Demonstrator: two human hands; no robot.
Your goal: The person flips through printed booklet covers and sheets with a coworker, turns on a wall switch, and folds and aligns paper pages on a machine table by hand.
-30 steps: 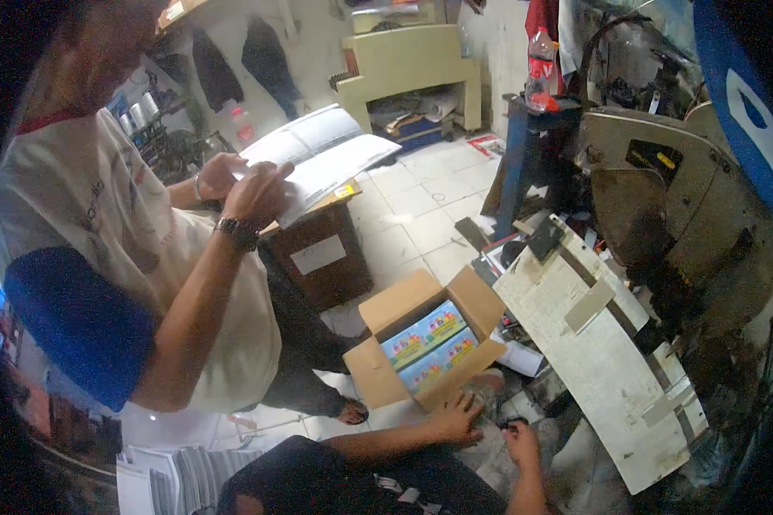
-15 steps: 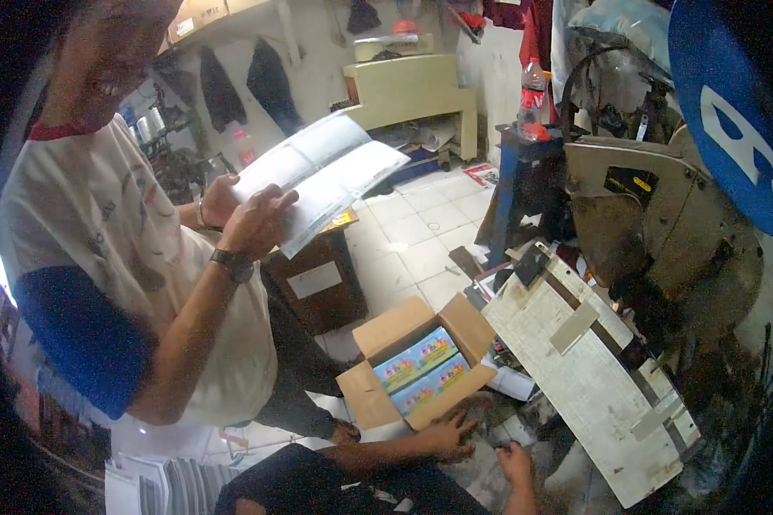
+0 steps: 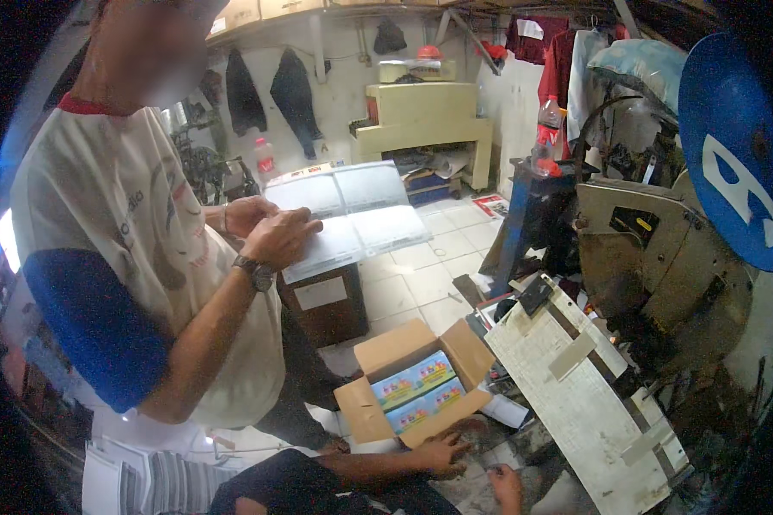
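Observation:
My left hand point(image 3: 444, 456) reaches in from the lower edge, palm down, its fingers spread and holding nothing. It is just in front of an open cardboard box point(image 3: 368, 418) packed with colourful light-blue boxes point(image 3: 421, 384). To its right, at the lower edge, my right hand point(image 3: 505, 489) is closed with thumb and fingers together. Anything pinched there is too small to make out. A person in a white shirt with blue sleeves stands at my left, holding a large open sheet of printed pages point(image 3: 361, 210) in both hands point(image 3: 275, 236).
A worn white machine plate point(image 3: 575, 403) slants beside my right hand. Stacked paper point(image 3: 159, 481) lies at lower left. Behind the box stand a dark brown cabinet point(image 3: 331, 313) and a blue post point(image 3: 511, 227) bearing a plastic bottle point(image 3: 547, 129). A blue disc point(image 3: 730, 129) hangs at right.
The view has tilted up slightly. The other person's printed sheet is now more spread and turned flatter, with a hand over its near edge. My hands stay near the box, with little change.

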